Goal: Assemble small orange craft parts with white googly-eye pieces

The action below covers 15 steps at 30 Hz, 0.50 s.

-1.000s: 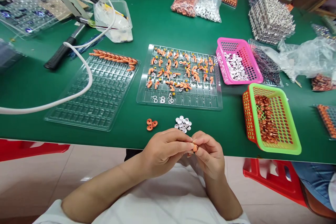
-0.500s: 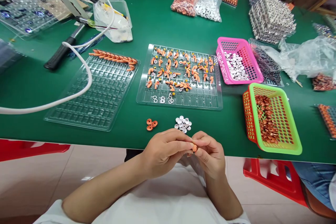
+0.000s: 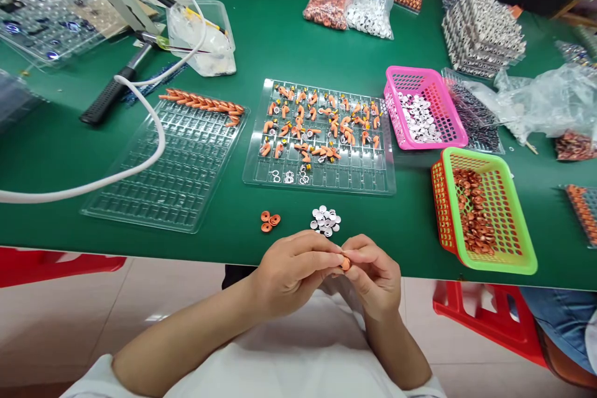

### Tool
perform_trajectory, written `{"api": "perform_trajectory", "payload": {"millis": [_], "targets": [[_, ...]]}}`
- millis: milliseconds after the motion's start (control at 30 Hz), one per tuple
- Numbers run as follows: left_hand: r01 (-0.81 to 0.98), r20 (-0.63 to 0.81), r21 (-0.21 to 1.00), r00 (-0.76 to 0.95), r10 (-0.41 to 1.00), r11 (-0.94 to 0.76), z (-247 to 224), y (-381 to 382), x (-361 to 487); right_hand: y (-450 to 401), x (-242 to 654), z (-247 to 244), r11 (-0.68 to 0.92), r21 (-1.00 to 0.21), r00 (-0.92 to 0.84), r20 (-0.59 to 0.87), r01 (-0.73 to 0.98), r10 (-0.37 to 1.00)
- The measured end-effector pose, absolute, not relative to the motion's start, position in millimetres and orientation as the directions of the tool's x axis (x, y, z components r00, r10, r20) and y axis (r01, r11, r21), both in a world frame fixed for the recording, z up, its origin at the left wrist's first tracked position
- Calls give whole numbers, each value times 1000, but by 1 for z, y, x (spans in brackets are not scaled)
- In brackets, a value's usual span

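Note:
Between the fingertips of both hands is a small round orange disc (image 3: 346,263), mostly covered by the fingers. My left hand (image 3: 293,270) pinches it from the left, and my right hand (image 3: 374,273) grips it from the right, just off the table's front edge. Past my fingers lies a loose pile of white discs (image 3: 325,221). To its left are several copper-coloured discs (image 3: 266,227) with a dark spot in the middle. Behind these, a clear compartment tray (image 3: 345,180) holds small orange curved parts and some white rings.
A second clear tray (image 3: 144,199) at left has a row of copper discs along its back. A pink basket (image 3: 390,113) of white pieces and a green basket (image 3: 521,224) of copper discs stand at right. A white cable (image 3: 161,137) and a hammer (image 3: 109,96) lie at left.
My hands stay almost in the same place, with the orange disc still held between them. A person's dark and white clothing at the far right back has shifted.

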<state>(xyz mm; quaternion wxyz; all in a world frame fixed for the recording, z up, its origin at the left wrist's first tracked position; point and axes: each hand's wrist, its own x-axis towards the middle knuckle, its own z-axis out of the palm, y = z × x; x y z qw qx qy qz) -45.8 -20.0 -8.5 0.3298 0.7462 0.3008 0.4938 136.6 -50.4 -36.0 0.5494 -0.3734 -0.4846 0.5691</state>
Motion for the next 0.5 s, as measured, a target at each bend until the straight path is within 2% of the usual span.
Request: {"api": "perform_trajectory", "payload": {"millis": [500], "targets": [[141, 534, 783, 347, 771, -605, -10, -22, -46, -49, 140, -35, 101, -967, -171, 143, -235, 975]]}}
